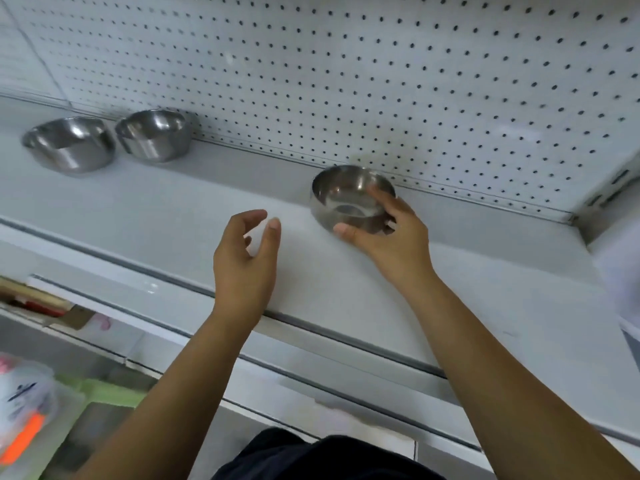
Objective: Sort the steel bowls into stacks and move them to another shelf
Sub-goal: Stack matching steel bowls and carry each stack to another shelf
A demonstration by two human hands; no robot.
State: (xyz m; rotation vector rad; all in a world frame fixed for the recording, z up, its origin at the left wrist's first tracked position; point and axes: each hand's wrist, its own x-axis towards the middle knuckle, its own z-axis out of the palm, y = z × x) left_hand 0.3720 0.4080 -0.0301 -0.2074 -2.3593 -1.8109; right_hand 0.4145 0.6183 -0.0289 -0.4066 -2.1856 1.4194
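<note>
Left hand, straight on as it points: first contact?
Left hand likely meets the pegboard wall, across bare shelf; the bowl in the right hand sits just right of that line, depth unclear.

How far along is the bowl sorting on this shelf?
Seemingly done: a first bowl and second bowl sit side by side on the shelf. In hand: the right hand grips a third bowl; the left hand hovers empty. Left: stacking and moving them to another shelf.

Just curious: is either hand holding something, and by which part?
The right hand grips a bowl by its rim and side; the left hand holds nothing.
</note>
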